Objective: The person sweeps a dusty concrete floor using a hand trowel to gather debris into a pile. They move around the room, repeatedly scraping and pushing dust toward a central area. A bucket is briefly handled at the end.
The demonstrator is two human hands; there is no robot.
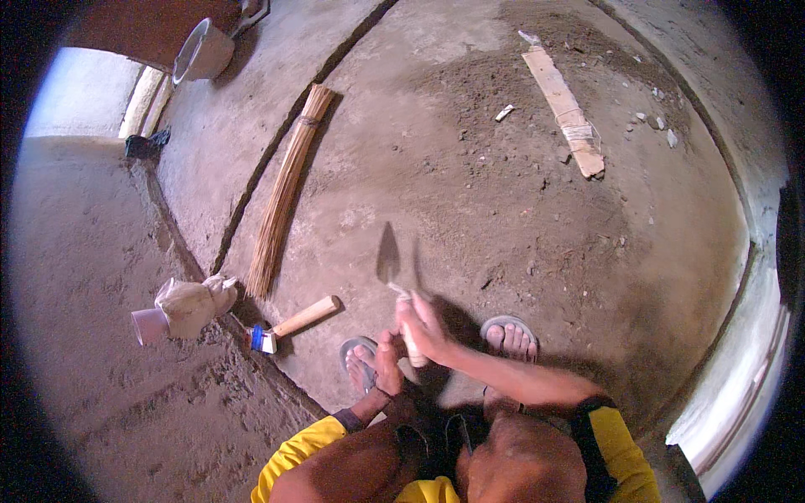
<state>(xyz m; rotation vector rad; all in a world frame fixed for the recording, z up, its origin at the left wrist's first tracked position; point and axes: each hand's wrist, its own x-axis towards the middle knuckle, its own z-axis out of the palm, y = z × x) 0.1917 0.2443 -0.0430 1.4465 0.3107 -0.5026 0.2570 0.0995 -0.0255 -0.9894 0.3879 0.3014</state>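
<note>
Head view: two containers stand out on the left. Toward the upper left is a grey plastic bucket (205, 52), its round mouth facing the picture's left; what it holds cannot be made out. Lower down, a pale pink plastic cup (151, 325) touches a crumpled off-white cloth bundle (191, 307), and the inside of the cup is hidden.

Near the middle, in front of the crouching person, the right hand (425, 325) is wrapped around the pale handle of a pointed dark-grey trowel (388, 254), whose blade points away from the body. The right forearm reaches in from the right, slanting across above the knee. The left hand (387, 367) is raised just beside the handle's lower end, its wrist bent upward; whether it touches the handle cannot be told.

To the left lies a tool with a light wooden handle and a blue-and-white head (307, 316), near a long tan straw broom (289, 189).
</note>
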